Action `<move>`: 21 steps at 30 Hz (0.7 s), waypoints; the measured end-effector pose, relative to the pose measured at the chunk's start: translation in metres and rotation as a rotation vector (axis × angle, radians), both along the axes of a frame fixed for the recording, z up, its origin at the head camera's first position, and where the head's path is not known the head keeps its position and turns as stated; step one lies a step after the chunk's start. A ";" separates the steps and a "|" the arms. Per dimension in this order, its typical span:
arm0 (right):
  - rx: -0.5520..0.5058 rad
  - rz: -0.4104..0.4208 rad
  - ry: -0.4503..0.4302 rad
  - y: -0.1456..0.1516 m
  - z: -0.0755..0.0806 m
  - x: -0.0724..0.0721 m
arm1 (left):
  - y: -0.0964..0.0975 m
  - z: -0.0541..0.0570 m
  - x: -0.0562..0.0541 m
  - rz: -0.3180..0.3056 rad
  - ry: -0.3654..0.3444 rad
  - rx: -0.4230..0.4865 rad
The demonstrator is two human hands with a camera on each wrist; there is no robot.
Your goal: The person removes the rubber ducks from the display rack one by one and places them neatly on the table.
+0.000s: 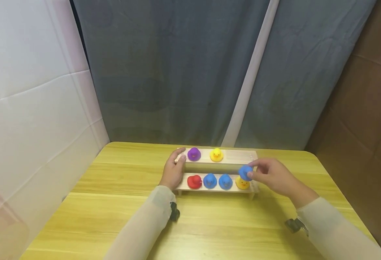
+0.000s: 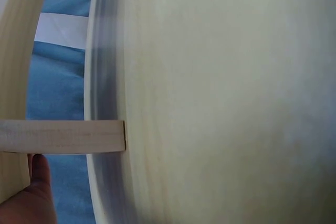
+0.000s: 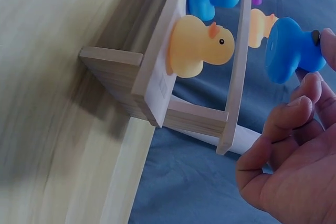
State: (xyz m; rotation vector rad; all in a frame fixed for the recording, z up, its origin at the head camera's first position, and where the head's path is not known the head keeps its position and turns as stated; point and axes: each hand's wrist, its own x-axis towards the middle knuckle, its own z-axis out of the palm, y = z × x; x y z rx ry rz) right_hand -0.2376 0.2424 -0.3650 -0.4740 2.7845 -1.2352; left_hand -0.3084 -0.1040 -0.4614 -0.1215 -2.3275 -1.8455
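A light wooden two-tier rack point(image 1: 239, 157) stands on the table, and my left hand point(image 1: 173, 170) grips its left end. The left wrist view shows that thumb point(image 2: 41, 174) against the wood. My right hand point(image 1: 275, 177) pinches a blue rubber duck point(image 3: 286, 51) between thumb and fingers. The held duck is in the air at the rack's right end, overlapping a yellow duck point(image 1: 242, 183) on the lower tier in the head view. Left of that yellow duck sit two blue ducks point(image 1: 225, 181) and a red duck point(image 1: 194, 182). A purple duck point(image 1: 194, 154) and another yellow duck point(image 1: 216, 155) occupy the upper tier.
Yellow wood-grain table point(image 1: 210, 227) lies under the rack. Behind its far edge hangs a grey-blue curtain point(image 1: 177, 72) with a pale strip point(image 1: 250, 79). White fabric point(image 1: 31, 90) borders the left side, brown fabric point(image 1: 366, 119) the right.
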 end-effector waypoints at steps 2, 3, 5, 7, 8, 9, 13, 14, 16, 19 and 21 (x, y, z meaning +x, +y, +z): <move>0.001 -0.001 -0.013 0.001 -0.002 0.002 | 0.000 0.000 0.000 0.003 -0.001 -0.001; -0.003 0.000 -0.016 0.002 -0.003 0.003 | 0.000 0.000 0.000 0.003 0.001 -0.002; -0.012 0.002 -0.024 0.003 -0.005 0.005 | 0.000 0.000 0.000 0.001 0.006 -0.001; -0.027 0.008 -0.021 0.003 -0.007 0.007 | 0.000 0.000 0.000 0.000 0.012 0.001; -0.034 0.013 -0.019 0.003 -0.009 0.008 | 0.000 0.000 0.000 0.000 0.014 0.003; -0.038 0.018 -0.019 0.003 -0.010 0.009 | -0.001 0.000 0.000 0.000 0.015 0.005; -0.050 0.020 -0.022 0.003 -0.013 0.012 | 0.000 0.000 0.000 0.000 0.020 0.008; -0.049 0.019 -0.022 0.002 -0.014 0.013 | 0.000 0.001 0.000 0.002 0.017 0.006; -0.050 0.019 -0.018 0.002 -0.016 0.015 | 0.000 0.001 0.000 0.002 0.014 0.005; -0.049 0.019 -0.008 0.002 -0.018 0.017 | 0.000 0.001 0.000 0.000 0.009 0.009; -0.047 0.021 0.000 0.002 -0.019 0.019 | 0.000 0.001 0.000 0.001 0.006 0.009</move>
